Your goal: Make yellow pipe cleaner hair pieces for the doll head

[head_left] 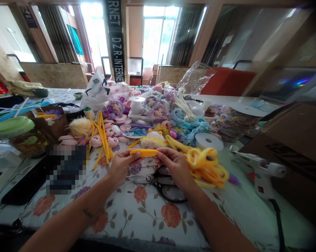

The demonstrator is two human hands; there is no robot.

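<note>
My left hand (123, 166) pinches one end of a folded yellow pipe cleaner (144, 153), and the other end is between the thumb and fingers of my right hand (173, 164). It is stretched level above the table, its strands lying side by side. Just below my hands lie black-handled scissors (162, 185). A yellow-haired doll head (152, 140) sits right behind the held piece. Coils of thick yellow plush cord (207, 164) are heaped to the right of my right hand. Left of my hands, loose yellow pipe cleaners (103, 138) lean over several doll faces (113, 141).
A white hot glue gun (261, 175) and a cardboard box (291, 140) stand at right. White ribbon spools (209, 141) and a pile of dolls (159, 112) fill the back. A green-lidded jar (21, 136) and a black tray (24, 183) are at left on the floral tablecloth (137, 224).
</note>
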